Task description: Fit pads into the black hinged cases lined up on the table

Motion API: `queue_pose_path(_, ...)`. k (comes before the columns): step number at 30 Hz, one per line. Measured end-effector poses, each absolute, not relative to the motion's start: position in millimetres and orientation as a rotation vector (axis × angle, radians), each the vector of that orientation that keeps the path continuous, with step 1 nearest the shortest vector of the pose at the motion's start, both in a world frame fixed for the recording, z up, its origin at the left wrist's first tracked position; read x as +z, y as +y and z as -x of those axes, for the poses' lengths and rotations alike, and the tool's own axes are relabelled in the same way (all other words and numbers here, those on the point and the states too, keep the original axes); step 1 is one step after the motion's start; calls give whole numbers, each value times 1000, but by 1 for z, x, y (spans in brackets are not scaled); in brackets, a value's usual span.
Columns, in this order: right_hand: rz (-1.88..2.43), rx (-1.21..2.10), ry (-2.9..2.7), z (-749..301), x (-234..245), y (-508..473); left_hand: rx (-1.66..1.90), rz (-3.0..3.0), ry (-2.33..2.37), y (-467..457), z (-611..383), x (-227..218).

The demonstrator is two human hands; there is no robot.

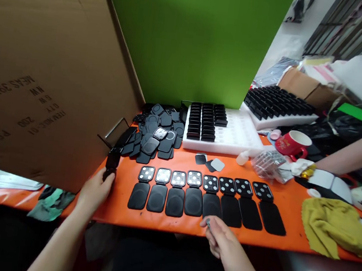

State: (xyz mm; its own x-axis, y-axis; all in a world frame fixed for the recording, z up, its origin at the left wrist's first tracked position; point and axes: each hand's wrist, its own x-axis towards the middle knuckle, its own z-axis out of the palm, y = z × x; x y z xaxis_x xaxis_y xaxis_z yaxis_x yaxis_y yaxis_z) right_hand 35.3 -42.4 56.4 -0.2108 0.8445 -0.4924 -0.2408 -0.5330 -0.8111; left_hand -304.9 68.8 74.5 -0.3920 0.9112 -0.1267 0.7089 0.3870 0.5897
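My left hand is closed on a black hinged piece, raised at the left by the cardboard. My right hand is pinched on a thin grey tool just in front of the row; its exact kind is hidden by the fingers. Between the hands, several black hinged pieces lie unfolded in a row on the orange table cover. Their square far flaps bear small round light dots. A heap of similar black pieces lies behind the left end of the row.
A big cardboard sheet leans at left, a green panel behind. A white foam tray holds upright black pieces; another foam tray is beyond. At right are a red mug, small bottle and yellow cloth.
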Motion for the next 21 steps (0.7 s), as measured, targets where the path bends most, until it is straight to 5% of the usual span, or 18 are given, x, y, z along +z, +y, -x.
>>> queue_pose_path(10, 1406, 1065, -1692, -19, 94, -23, 784, -486, 1069, -14, 166, 86)
queue_pose_path(21, 1691, 571, -1990, -23, 88, -13, 659, -1511, 1210, -27, 132, 47)
